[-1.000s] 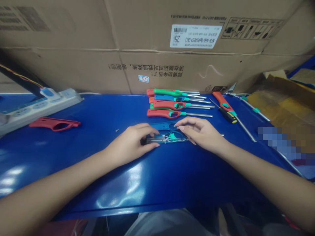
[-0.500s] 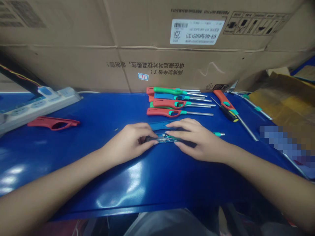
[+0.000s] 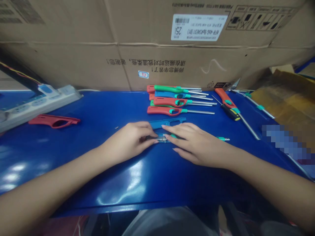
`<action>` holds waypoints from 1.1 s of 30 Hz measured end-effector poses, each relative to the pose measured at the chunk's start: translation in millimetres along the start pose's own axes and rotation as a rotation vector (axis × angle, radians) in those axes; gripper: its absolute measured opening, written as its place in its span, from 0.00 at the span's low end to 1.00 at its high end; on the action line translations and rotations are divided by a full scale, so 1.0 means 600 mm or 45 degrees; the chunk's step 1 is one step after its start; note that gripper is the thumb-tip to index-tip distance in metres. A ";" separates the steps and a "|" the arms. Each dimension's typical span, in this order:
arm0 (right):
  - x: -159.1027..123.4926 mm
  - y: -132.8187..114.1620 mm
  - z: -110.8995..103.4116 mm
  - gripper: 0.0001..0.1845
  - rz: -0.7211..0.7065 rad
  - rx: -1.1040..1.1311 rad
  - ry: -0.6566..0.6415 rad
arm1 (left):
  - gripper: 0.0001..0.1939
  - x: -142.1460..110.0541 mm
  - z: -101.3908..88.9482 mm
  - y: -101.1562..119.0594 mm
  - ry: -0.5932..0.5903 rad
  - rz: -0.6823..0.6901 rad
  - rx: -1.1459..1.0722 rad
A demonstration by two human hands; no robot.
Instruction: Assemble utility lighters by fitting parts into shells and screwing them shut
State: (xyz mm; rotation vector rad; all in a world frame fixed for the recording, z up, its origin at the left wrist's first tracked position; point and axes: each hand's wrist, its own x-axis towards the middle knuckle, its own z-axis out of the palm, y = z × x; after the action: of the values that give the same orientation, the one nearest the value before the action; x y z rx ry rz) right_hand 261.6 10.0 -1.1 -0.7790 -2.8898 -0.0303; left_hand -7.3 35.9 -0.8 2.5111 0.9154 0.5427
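An opened blue lighter body (image 3: 161,139) with clear and teal inner parts lies on the blue table (image 3: 98,118). My left hand (image 3: 130,141) pinches its left end with thumb and fingers. My right hand (image 3: 194,144) lies flat over its right part, fingertips pressing down near the middle. The lighter's metal tip with a teal collar (image 3: 222,139) sticks out past my right hand. A loose blue shell half (image 3: 167,122) lies just behind my fingers.
Several finished red, green and blue lighters (image 3: 177,100) lie stacked at the back. A red lighter beside a black-yellow screwdriver (image 3: 227,105) lies right of them. A red shell half (image 3: 54,120) and a white power strip (image 3: 36,101) are at the left. Cardboard boxes (image 3: 147,46) wall the back.
My right hand slid left and forward over the lighter body, now covering its teal parts. My left hand kept its pinch on the left end.
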 end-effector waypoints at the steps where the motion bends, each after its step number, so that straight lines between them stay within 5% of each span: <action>1: 0.000 -0.002 0.000 0.23 -0.003 -0.026 0.000 | 0.08 0.000 0.000 0.001 -0.006 -0.001 0.009; 10: 0.004 -0.020 0.001 0.24 0.099 -0.203 -0.011 | 0.09 -0.002 0.002 0.003 -0.007 0.013 0.023; 19: -0.007 0.003 -0.001 0.23 0.174 0.107 0.178 | 0.06 -0.001 0.002 0.009 0.025 -0.015 -0.022; 24: -0.007 0.003 0.001 0.23 0.053 0.161 0.028 | 0.07 -0.003 0.004 0.008 0.028 0.006 -0.009; 33: -0.010 -0.006 -0.009 0.28 0.135 0.169 -0.149 | 0.09 -0.008 0.005 0.015 0.012 0.006 0.143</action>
State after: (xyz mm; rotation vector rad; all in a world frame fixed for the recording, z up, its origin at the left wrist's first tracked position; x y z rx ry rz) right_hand 265.4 3.7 3.4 -0.9365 -2.9164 0.2233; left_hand -4.3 25.7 0.2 2.6138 0.9684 0.5180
